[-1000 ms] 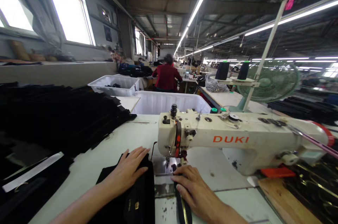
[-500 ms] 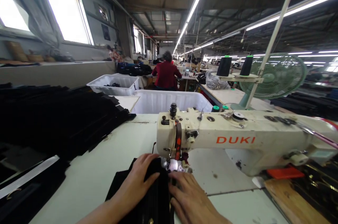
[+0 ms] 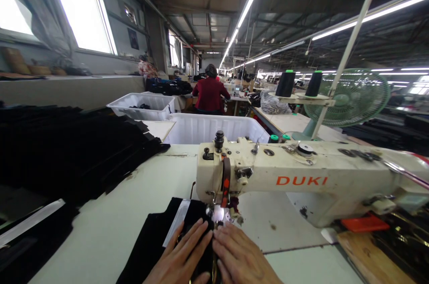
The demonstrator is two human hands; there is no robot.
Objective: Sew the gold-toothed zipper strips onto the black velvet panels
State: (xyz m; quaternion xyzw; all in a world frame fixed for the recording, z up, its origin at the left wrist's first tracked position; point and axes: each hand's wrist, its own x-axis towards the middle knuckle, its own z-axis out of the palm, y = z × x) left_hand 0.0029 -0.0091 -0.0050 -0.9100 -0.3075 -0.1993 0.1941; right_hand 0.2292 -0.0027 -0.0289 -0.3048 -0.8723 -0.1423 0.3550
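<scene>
Black fabric (image 3: pixel 144 248) lies on the sewing machine's white table, its upper right edge close to the lit needle area (image 3: pixel 219 213). A pale strip (image 3: pixel 177 222) runs slantwise across it. My left hand (image 3: pixel 186 250) rests on the fabric with its fingers extended and slightly apart. Beside it my right hand (image 3: pixel 239 252) lies flat, fingertips just in front of the presser foot. Between the two hands a narrow gold-toned strip (image 3: pixel 214 268) shows, partly covered by the fingers. The white sewing machine (image 3: pixel 261 177) marked DUKI stands directly ahead.
A large pile of black fabric pieces (image 3: pixel 73 150) fills the left side. White plastic bins (image 3: pixel 214 127) stand behind the machine. At right are thread cones (image 3: pixel 285 84), a green fan (image 3: pixel 348 96) and a red object (image 3: pixel 364 223). Farther back sits a person in dark red (image 3: pixel 211 92).
My left hand has moved down and toward me, from gripping the fabric's upper edge to lying flat. The fabric now lies spread, exposing the pale strip. My right hand stays near the needle.
</scene>
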